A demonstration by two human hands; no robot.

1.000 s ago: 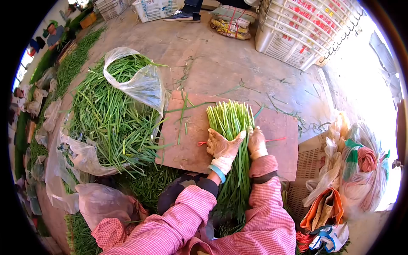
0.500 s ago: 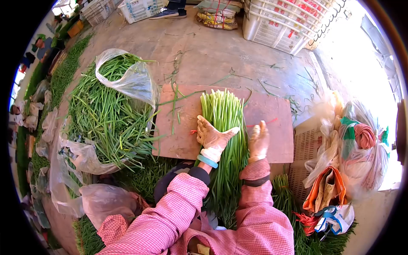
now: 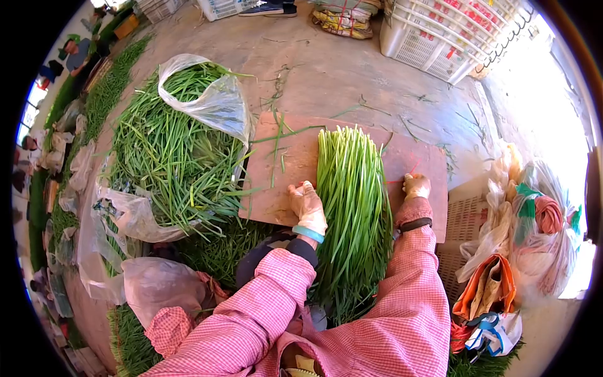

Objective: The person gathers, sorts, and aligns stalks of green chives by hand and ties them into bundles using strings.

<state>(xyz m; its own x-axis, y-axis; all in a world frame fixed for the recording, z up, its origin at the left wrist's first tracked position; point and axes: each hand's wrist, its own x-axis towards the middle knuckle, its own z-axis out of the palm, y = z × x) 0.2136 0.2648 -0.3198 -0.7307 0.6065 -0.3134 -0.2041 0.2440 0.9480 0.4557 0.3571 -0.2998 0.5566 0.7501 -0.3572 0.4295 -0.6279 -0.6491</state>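
Observation:
A thick bunch of green chives [image 3: 353, 188], pale cut ends pointing away from me, lies on a reddish-brown board [image 3: 276, 182]. At its left edge is my left hand [image 3: 308, 206], in a stained glove with a blue band at the wrist. Its fingers are curled closed, and what they hold is hidden. To the right of the bunch, my right hand [image 3: 416, 186] pinches a thin red string [image 3: 413, 167] close to the board. Part of the string runs from there toward the bunch. Neither hand is wrapped round the chives.
Left of the board, a clear plastic bag [image 3: 220, 113] is heaped with loose chive leaves [image 3: 157, 151]. On the right are a basket [image 3: 461, 220], plastic bags [image 3: 540, 245] and an orange bag [image 3: 483, 295]. White crates [image 3: 433, 44] stand at the back. A person's shoes [image 3: 270, 10] show beyond.
My left hand has come off the top of the chives to their left side and closed. My right hand has moved right, away from the bunch, and closed on the red string.

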